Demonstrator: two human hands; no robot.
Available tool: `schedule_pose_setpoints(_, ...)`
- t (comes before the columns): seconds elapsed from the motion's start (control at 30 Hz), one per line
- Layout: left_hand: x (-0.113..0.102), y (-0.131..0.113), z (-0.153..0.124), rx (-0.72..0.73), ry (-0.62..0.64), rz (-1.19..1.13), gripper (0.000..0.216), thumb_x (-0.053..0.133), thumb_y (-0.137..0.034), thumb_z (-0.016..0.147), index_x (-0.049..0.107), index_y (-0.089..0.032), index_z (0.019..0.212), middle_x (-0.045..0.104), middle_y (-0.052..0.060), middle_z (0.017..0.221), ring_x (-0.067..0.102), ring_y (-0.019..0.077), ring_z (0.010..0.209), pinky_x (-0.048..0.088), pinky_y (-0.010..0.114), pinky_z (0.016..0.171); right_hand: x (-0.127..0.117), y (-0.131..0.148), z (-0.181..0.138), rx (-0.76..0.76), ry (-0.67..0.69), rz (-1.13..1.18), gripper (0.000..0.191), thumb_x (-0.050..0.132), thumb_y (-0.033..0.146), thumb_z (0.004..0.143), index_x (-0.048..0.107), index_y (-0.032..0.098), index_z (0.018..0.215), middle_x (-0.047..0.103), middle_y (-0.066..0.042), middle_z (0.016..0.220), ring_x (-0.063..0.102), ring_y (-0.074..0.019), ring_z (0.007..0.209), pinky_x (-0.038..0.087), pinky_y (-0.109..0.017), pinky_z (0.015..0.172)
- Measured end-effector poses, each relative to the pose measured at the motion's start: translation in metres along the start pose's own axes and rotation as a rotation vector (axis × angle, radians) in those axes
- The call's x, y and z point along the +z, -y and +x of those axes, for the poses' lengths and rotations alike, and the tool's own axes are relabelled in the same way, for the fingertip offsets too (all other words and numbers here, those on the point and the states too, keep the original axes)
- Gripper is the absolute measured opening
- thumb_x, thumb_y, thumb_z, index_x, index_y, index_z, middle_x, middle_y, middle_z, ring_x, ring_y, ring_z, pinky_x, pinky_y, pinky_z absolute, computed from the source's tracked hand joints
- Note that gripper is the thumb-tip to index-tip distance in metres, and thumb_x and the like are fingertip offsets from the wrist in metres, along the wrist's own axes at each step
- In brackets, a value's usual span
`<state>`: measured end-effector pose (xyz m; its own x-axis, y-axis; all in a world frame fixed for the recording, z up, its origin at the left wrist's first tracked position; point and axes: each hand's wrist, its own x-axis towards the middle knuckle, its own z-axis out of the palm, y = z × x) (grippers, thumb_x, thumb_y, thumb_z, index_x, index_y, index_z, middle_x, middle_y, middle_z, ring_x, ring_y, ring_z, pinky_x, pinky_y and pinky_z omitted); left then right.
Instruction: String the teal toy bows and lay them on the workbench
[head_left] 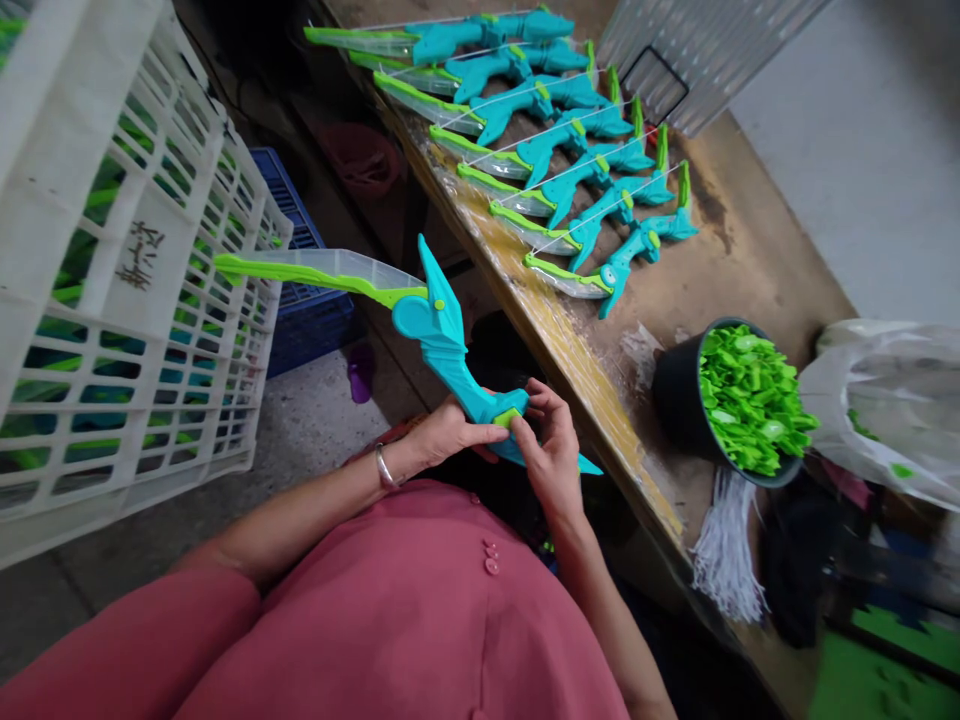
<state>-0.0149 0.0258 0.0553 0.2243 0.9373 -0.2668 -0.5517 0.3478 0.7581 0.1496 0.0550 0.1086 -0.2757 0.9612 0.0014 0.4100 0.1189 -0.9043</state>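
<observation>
In front of my body I hold a teal toy bow (450, 350). One lime-green limb with a clear panel stretches from it to the left, its tip near the white crate. My left hand (442, 435), with a bracelet at the wrist, is closed around the bow's grip. My right hand (551, 450) is closed on the grip's other side, its thumb against a small green piece (507, 417). The bow's other teal end pokes out beyond my right hand. Some of my fingers are hidden behind the bow.
Several strung toy bows (577, 145) lie in a row on the wooden table (757, 270). A dark bucket (679, 390) of green plastic pieces stands beside white strings (727, 550) and a plastic bag (900, 400). A white crate (142, 450) of bows and a blue crate (311, 335) are left.
</observation>
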Motion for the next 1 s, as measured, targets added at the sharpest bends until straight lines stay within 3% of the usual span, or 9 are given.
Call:
schedule_pose_setpoints(0.13,0.003,-0.003,-0.002,-0.014,-0.002,0.017,0.046,0.085,-0.031,0.073,0.071,-0.018,0.115,0.072,0.007,0.103,0.069,0.0241,0.09,0.061,0.027,0.058,-0.018,-0.005,0.021,0.046,0.193,0.003,0.052,0.078,0.041,0.083,0.057,0.025,0.129,0.069,-0.008,0.122,0.065,-0.0254,0.108,0.051,-0.044,0.097)
schedule_pose_setpoints(0.27,0.007,-0.003,-0.001,0.005,-0.088,0.089,0.039,0.083,-0.03,0.071,0.074,-0.016,0.106,0.072,0.006,0.095,0.068,0.0218,0.079,0.059,0.027,0.051,-0.019,-0.01,0.031,0.146,0.289,0.103,0.046,0.079,0.043,0.079,0.065,0.023,0.118,0.07,-0.002,0.096,0.064,-0.0209,0.084,0.053,-0.036,0.078)
schedule_pose_setpoints(0.43,0.008,0.0,0.004,0.023,-0.173,0.182,0.034,0.083,-0.03,0.068,0.075,-0.015,0.098,0.07,0.003,0.082,0.064,0.0189,0.065,0.057,0.028,0.045,-0.013,-0.011,0.029,0.175,0.195,0.175,0.041,0.081,0.041,0.073,0.066,0.023,0.107,0.066,0.002,0.084,0.061,-0.0172,0.074,0.051,-0.031,0.069)
schedule_pose_setpoints(0.63,0.009,-0.004,0.012,0.002,-0.074,0.185,0.029,0.083,-0.029,0.069,0.077,-0.015,0.094,0.073,0.005,0.081,0.065,0.0194,0.068,0.058,0.026,0.048,-0.015,-0.016,0.032,0.222,0.165,0.247,0.039,0.083,0.04,0.071,0.067,0.023,0.101,0.067,0.003,0.077,0.062,-0.0168,0.07,0.053,-0.03,0.063)
schedule_pose_setpoints(0.7,0.007,-0.005,0.013,-0.045,-0.051,0.144,0.031,0.084,-0.03,0.07,0.077,-0.016,0.097,0.075,0.007,0.085,0.067,0.0204,0.07,0.058,0.025,0.049,-0.011,-0.017,0.027,0.216,0.133,0.256,0.041,0.081,0.041,0.073,0.068,0.023,0.107,0.069,0.002,0.081,0.064,-0.0172,0.071,0.055,-0.031,0.065)
schedule_pose_setpoints(0.8,0.001,-0.007,0.012,-0.108,-0.091,0.059,0.04,0.085,-0.038,0.075,0.076,-0.016,0.107,0.079,0.01,0.093,0.071,0.0232,0.074,0.057,0.025,0.047,-0.01,-0.018,0.012,0.117,0.044,0.245,0.049,0.08,0.042,0.076,0.067,0.025,0.12,0.074,-0.003,0.106,0.069,-0.0203,0.091,0.058,-0.034,0.081)
schedule_pose_setpoints(0.9,-0.012,-0.016,0.011,-0.16,-0.187,-0.042,0.045,0.079,-0.052,0.08,0.075,-0.016,0.107,0.08,0.011,0.09,0.074,0.0272,0.073,0.057,0.029,0.044,-0.037,-0.025,-0.005,0.036,-0.086,0.069,0.039,0.073,0.045,0.085,0.071,0.027,0.119,0.074,-0.004,0.116,0.069,-0.0217,0.104,0.057,-0.035,0.092)
schedule_pose_setpoints(1.0,-0.024,-0.033,0.012,-0.185,-0.3,-0.118,0.045,0.07,-0.063,0.085,0.077,-0.02,0.096,0.081,0.007,0.09,0.073,0.0269,0.07,0.063,0.037,0.046,-0.101,-0.044,-0.022,0.115,-0.33,-0.225,0.032,0.061,0.048,0.092,0.075,0.024,0.106,0.076,-0.005,0.103,0.07,-0.021,0.094,0.056,-0.035,0.089)
